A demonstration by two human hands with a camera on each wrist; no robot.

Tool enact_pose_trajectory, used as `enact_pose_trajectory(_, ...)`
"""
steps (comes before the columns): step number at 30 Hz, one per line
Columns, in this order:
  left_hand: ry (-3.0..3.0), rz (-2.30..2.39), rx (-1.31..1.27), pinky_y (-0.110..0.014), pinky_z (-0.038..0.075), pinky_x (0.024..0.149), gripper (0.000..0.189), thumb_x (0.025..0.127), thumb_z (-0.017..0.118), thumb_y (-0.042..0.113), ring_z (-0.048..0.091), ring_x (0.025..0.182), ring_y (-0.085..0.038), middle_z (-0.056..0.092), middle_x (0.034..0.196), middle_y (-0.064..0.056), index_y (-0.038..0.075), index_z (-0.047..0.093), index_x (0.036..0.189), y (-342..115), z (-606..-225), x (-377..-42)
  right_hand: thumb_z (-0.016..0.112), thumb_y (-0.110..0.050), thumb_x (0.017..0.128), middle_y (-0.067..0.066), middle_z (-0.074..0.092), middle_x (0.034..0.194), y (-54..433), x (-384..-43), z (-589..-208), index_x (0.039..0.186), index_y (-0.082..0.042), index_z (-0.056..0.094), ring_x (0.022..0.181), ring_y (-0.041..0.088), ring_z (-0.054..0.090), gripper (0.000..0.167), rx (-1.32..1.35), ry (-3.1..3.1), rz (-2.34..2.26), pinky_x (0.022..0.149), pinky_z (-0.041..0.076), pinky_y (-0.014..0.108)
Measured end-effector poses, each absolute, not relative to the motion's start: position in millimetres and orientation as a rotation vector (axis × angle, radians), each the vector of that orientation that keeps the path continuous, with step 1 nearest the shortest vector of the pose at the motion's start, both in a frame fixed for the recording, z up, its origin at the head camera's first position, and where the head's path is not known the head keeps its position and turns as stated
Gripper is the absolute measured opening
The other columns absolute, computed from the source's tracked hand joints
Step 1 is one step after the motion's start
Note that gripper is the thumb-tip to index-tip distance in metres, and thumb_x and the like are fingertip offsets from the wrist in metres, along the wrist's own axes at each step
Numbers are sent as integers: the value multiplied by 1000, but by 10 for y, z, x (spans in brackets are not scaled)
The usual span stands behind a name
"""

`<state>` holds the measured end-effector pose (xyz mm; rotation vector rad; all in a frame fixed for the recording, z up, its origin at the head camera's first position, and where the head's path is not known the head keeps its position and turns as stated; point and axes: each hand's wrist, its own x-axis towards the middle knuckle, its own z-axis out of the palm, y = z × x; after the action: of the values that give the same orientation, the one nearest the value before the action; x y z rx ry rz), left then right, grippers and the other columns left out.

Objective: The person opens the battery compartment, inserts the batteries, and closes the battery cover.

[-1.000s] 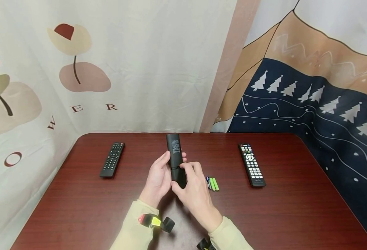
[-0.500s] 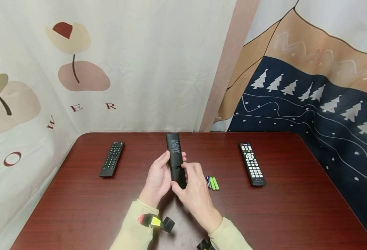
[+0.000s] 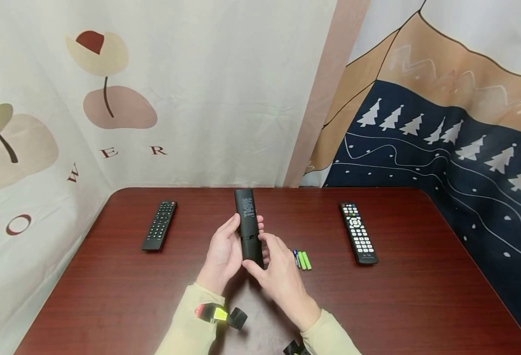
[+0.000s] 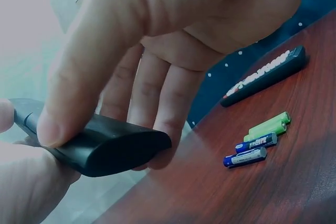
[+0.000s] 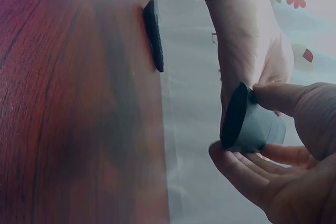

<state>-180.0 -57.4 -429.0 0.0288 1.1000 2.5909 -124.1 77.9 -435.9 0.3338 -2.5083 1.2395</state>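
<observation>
A black remote control [image 3: 245,209] is held back side up above the table, its printed label facing up and a seam crossing its lower part. My left hand [image 3: 223,256] grips it from the left, thumb along the edge and fingertips showing on the far side. My right hand [image 3: 281,278] pinches the lower end between thumb and fingers, below the seam. In the left wrist view the remote's rounded end [image 4: 126,153] faces the camera, with the right thumb on it. Two green batteries [image 3: 304,261] and two blue batteries [image 4: 252,150] lie on the table just right of the hands.
Another black remote control [image 3: 160,227] lies button side up at the left. A third remote, with white buttons [image 3: 360,236], lies at the right. Printed curtains [image 3: 220,98] hang behind the brown table [image 3: 109,296].
The right hand has shifted slightly down and to the right, its index fingertip now a little lower along the remote. The left hand keeps its grip, and more of its fingertips show.
</observation>
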Motion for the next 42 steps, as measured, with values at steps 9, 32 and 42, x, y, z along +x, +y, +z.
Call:
enact_pose_trajectory(9,1098,2611,4,-32,50,97,49,114,31,23,63,105,-22,68,115,-9,-3,33,155,-584,-4284,-1807,89,-10,79,12,66,118,859,-1230,-4323,134,-1,58,86,21,69,64,387,-2574,1400,75,62,37)
enact_pose_trajectory(32,1013,2611,7,-31,52,94,48,114,30,28,61,106,-21,64,118,-9,4,31,156,-598,-4294,-1816,92,-17,76,10,70,106,810,-1193,-4402,138,6,62,65,13,59,72,519,-2468,1098,62,51,19)
enact_pose_trajectory(42,979,2595,23,-27,51,92,45,114,27,29,62,99,-18,64,112,-7,9,32,155,-556,-4267,-1811,87,-25,77,14,67,107,841,-1206,-4443,139,9,59,79,17,64,77,601,-2385,980,69,56,28)
